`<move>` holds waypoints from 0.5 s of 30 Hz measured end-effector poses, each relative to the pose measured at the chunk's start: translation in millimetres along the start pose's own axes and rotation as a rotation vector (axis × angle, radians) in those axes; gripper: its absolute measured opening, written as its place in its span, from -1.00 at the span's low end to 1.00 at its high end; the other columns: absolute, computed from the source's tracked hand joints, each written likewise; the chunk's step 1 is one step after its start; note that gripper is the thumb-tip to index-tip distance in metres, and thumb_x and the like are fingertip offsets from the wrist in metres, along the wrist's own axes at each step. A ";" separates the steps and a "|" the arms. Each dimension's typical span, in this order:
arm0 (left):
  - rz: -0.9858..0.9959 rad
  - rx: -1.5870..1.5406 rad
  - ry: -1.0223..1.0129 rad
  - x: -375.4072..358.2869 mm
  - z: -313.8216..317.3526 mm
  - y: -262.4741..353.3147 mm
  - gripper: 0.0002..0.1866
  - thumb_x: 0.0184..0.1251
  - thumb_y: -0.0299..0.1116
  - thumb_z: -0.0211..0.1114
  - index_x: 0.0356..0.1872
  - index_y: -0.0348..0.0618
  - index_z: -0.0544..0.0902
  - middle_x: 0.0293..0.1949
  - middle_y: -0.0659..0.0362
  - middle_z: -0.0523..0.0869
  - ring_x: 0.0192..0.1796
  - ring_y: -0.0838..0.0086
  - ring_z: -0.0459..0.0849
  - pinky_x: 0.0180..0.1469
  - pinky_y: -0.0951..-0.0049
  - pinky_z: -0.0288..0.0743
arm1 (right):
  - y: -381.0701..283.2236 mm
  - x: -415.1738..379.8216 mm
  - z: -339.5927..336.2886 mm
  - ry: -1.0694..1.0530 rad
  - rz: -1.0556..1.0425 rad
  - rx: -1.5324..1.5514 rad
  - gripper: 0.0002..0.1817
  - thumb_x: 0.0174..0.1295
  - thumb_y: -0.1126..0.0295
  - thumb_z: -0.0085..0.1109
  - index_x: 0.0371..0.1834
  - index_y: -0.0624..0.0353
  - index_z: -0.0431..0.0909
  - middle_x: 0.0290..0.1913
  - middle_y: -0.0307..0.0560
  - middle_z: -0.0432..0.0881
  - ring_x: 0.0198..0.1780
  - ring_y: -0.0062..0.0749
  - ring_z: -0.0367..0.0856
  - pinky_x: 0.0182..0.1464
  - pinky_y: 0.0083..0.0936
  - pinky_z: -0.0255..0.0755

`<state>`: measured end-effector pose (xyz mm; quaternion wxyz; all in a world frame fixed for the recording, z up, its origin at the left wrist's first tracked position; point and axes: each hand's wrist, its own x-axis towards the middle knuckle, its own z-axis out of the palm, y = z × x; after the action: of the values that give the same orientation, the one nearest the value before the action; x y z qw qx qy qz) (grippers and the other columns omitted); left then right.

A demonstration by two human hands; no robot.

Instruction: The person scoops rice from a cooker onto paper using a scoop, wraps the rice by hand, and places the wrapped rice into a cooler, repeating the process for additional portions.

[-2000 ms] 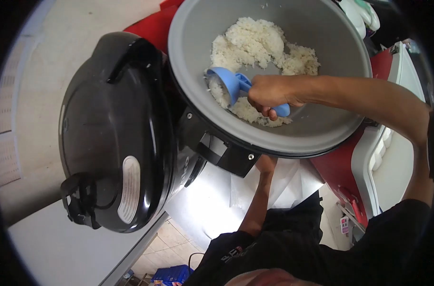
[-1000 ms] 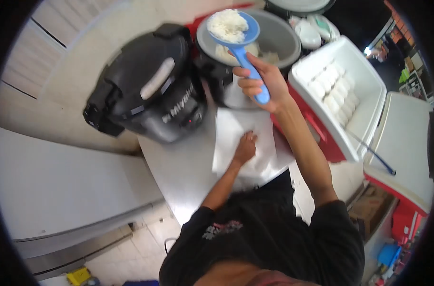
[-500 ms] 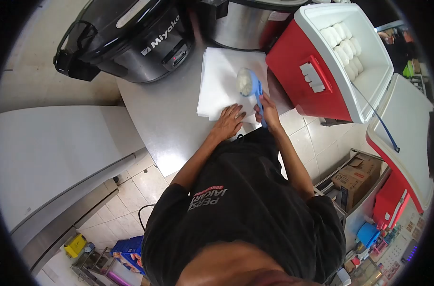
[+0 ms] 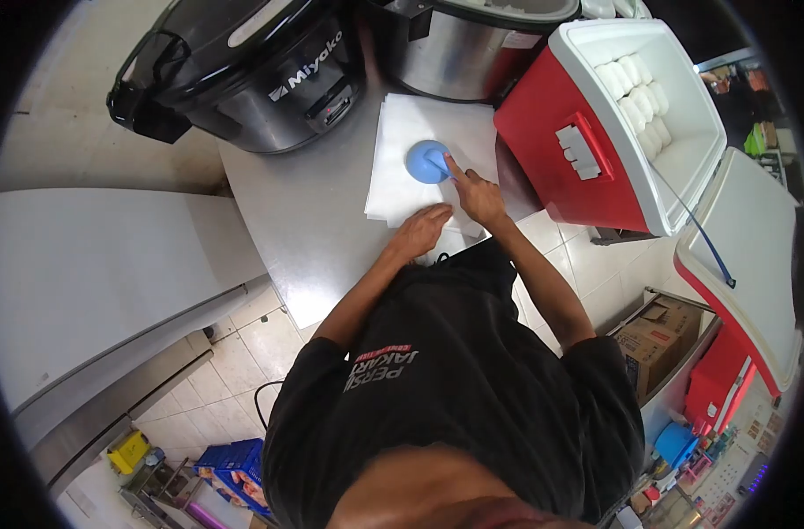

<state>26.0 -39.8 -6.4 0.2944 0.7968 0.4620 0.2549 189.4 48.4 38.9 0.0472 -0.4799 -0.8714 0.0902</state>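
My right hand (image 4: 479,198) grips the handle of a blue scoop (image 4: 426,162), forefinger stretched along it. The scoop's bowl is upside down over a stack of white paper sheets (image 4: 393,189), its rounded back facing up. What lies under the bowl is hidden. My left hand (image 4: 422,231) rests on the near edge of the sheets, fingers laid flat and close together, with nothing visible in it. The stack lies on a metal table (image 4: 287,220).
A black Miyako rice cooker (image 4: 287,88) stands at the back left, with a second large pot (image 4: 455,53) beside it. To the right, an open red cooler (image 4: 569,132) contains several white packets (image 4: 635,97). Its lid (image 4: 746,256) hangs open. A cardboard box (image 4: 658,339) sits lower right.
My right hand has moved up and left, turning the scoop over; its white, rice-like contents faced up before. My left hand stays on the paper, its fingers closer together.
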 end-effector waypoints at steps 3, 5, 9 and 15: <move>-0.130 0.127 -0.036 -2.7 -23.1 13.6 -0.58 0.18 -0.47 0.11 0.11 -0.32 0.49 0.20 -0.01 0.46 0.33 0.16 0.31 0.35 0.21 0.18 | 5.6 10.6 -16.5 0.179 -0.041 0.283 -0.41 0.28 0.36 -0.02 0.42 -0.08 0.14 -0.29 0.14 0.58 -0.37 0.02 0.64 -0.28 -0.19 0.54; -0.121 0.158 0.084 -12.5 -23.5 6.0 -0.57 0.19 -0.44 0.14 0.12 -0.31 0.47 0.21 0.00 0.44 0.34 0.15 0.29 0.35 0.20 0.17 | -11.1 25.0 -75.4 0.615 -0.105 0.588 -0.48 0.31 0.30 0.01 0.35 0.11 0.24 -0.20 0.18 0.59 -0.29 0.04 0.64 -0.20 -0.25 0.51; -0.114 0.187 0.269 -26.2 -29.9 -5.4 -0.66 0.22 -0.38 0.20 0.03 -0.24 0.54 0.17 0.05 0.48 0.32 0.20 0.33 0.32 0.20 0.20 | -31.9 57.8 -193.8 0.745 -0.098 0.524 -0.47 0.24 0.41 0.04 0.32 0.17 0.26 -0.05 0.15 0.47 -0.10 0.04 0.53 -0.14 -0.27 0.43; -0.141 0.092 0.243 -14.6 -26.4 -21.7 -0.88 0.22 -0.46 0.18 -0.24 -0.22 0.58 0.06 0.14 0.55 0.22 0.26 0.42 0.23 0.26 0.30 | -26.7 123.5 -265.9 0.843 -0.137 0.273 -0.54 -0.02 0.41 0.19 0.02 0.28 0.51 -0.01 0.36 0.52 0.05 0.21 0.47 0.07 -0.13 0.38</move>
<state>-11.2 -37.8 -5.3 0.2166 0.7383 0.5604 0.3066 146.1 168.5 304.2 0.4669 -0.4053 -0.7860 -0.0023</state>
